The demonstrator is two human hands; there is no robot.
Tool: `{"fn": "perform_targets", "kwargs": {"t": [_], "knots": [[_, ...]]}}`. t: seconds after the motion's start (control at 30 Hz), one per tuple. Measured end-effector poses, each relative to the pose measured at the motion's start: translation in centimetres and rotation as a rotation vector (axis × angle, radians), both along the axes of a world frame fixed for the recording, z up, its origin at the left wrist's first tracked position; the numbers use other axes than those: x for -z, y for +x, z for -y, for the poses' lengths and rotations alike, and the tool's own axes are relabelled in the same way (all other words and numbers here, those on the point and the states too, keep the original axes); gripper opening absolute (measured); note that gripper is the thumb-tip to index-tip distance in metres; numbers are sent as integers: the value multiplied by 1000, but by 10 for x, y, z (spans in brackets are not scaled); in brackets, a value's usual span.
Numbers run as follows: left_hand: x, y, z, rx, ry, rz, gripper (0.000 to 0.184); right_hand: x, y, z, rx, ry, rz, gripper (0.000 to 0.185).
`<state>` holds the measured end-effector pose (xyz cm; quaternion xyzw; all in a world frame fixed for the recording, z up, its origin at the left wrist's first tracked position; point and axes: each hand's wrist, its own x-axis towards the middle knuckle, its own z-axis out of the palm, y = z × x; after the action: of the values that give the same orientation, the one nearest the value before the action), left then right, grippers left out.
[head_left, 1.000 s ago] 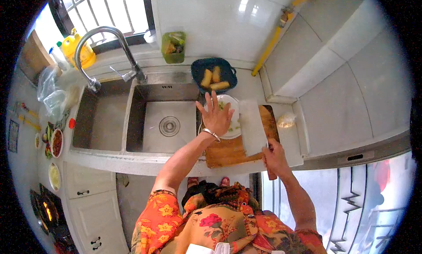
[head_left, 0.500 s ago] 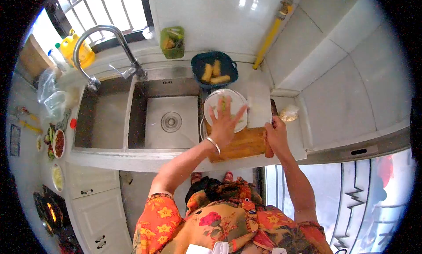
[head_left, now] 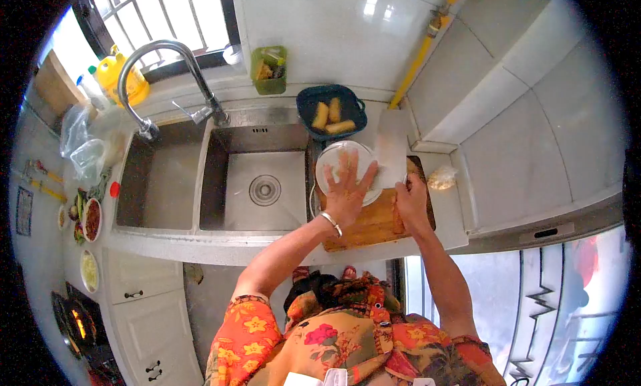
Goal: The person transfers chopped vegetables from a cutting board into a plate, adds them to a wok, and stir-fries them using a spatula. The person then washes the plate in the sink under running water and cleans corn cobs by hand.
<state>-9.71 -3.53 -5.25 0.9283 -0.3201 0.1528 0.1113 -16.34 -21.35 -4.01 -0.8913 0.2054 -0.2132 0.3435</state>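
The left hand (head_left: 346, 202) is held over a white plate (head_left: 323, 172), with its fingers spread well apart; whether the plate is touched by the palm or fingertips cannot be told. The plate is set partly on a wooden cutting board (head_left: 374, 229), over the board's far left part. By the right hand (head_left: 414, 200) a cleaver (head_left: 390, 145) is gripped, the fingers closed around its handle, and its broad pale blade is pointed away from the body, just beside the plate's right edge. Whether the board is met by the blade cannot be made out. Beyond the plate, a dark teal basket (head_left: 308, 100) is seen, in which three yellow pieces (head_left: 320, 115) are held. A green container (head_left: 269, 87) is placed farther back, by the wall. To the left, a steel sink (head_left: 237, 185) is overhung by a curved faucet (head_left: 217, 112). A small bag (head_left: 442, 179) is found to the board's right.
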Motion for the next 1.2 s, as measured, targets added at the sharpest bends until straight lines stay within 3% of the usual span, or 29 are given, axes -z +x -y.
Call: {"fn": "perform_targets", "kwargs": {"t": [0.1,0.2,0.27,0.4,0.47,0.5,0.57,0.73,0.8,0.87,1.1,1.2], "knots": [[-6,-2,4,147,5,116,66,-37,0,-17,106,181,-164,31],[-11,8,-5,71,154,-70,65,-50,-3,-17,64,250,-145,32],[-17,16,-12,71,-42,-14,66,-54,-5,-16,-50,-136,140,9],[-32,20,-15,-2,-307,5,67,-86,-16,-19,-24,-267,27,13],[-39,17,-21,-9,-361,54,70,-89,-24,-8,-109,-671,-18,16],[-41,11,-28,-37,-414,92,74,-87,-27,-2,-109,-670,-18,16],[-59,-6,-40,49,-383,77,79,-79,-32,11,-269,-958,36,19],[-72,-24,-40,219,-302,65,100,-73,-41,16,-383,-1014,107,19],[-83,-35,-27,361,-201,-173,105,-72,-41,15,-436,-1019,111,19],[-87,-41,-13,380,-163,-161,110,-78,-40,9,-427,-1072,218,16],[-81,-43,35,423,-125,-220,131,-81,-46,3,-479,-1024,191,15],[-71,-44,48,415,-145,-200,130,-82,-47,-1,-489,-1048,255,15]]}}
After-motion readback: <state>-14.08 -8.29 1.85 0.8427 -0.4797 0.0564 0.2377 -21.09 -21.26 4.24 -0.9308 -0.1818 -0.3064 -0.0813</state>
